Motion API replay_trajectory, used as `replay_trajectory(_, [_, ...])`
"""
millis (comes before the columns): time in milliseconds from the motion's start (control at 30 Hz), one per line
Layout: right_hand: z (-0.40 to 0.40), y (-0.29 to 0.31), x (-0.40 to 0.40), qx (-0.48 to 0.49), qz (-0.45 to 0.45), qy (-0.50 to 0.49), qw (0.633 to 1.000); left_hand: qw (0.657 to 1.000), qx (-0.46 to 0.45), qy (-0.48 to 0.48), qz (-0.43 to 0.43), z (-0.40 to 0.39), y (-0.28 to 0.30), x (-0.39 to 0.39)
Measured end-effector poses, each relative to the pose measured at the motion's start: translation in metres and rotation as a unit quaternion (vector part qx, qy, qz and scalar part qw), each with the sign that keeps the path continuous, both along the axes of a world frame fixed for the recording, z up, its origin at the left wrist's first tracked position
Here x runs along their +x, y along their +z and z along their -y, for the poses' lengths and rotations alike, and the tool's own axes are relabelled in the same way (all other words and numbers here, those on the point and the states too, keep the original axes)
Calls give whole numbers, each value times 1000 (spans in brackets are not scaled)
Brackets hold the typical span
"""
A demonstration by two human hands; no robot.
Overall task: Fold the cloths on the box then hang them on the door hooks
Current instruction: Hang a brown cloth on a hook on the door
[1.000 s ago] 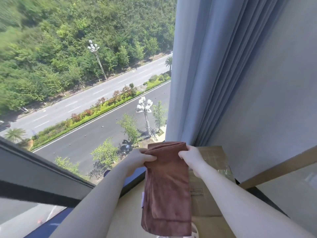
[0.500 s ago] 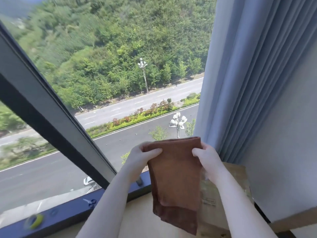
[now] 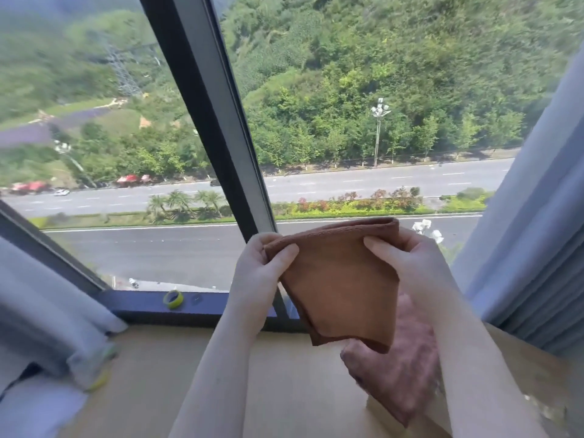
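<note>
I hold a folded brown cloth (image 3: 341,279) up in front of the window, its folded edge on top. My left hand (image 3: 262,267) pinches its upper left corner and my right hand (image 3: 407,263) pinches its upper right corner. The cloth hangs down to about the level of the sill. Below it and to the right, a second brown cloth (image 3: 401,371) lies on the cardboard box (image 3: 537,384), partly hidden by my right forearm. No door hooks are in view.
A dark window frame (image 3: 221,128) runs diagonally behind my hands. A yellow-green tape roll (image 3: 173,299) sits on the window ledge. Grey curtains hang at the left (image 3: 47,327) and at the right (image 3: 531,248). A light wooden surface (image 3: 252,374) lies below.
The view has swung left, bringing the window frame, the ledge and the left curtain into sight. The held cloth now hangs shorter than before. Both hands keep their grip on its top corners.
</note>
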State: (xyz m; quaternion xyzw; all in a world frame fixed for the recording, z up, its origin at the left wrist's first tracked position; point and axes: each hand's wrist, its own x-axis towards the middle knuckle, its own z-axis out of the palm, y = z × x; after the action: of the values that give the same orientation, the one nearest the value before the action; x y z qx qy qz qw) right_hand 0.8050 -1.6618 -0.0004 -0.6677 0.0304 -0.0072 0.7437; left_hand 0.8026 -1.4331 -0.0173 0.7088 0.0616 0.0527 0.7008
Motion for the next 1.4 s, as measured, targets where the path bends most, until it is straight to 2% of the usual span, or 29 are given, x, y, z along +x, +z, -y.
replay_trajectory(233, [-90,16,-1,-8,24,81,996,991,-20,117,60,-85,31,-47])
replay_trajectory(467, [-203,11,-20,-33,38,149,988,979,-28,199,43,-186,30,-98])
replay_trajectory(667, [-314,6,-50,-66,51,200,976,968,43,245,36,-292,29,-156])
replay_trajectory(833, [-406,-6,-66,-69,70,238,966,951,59,302,42,-370,23,-198])
replay_trajectory(1067, [-524,-14,-91,-84,78,326,938,908,22,413,67,-456,12,-255])
replay_trajectory(1400, [-678,-42,-98,-99,78,493,861,825,39,564,26,-545,-12,-305])
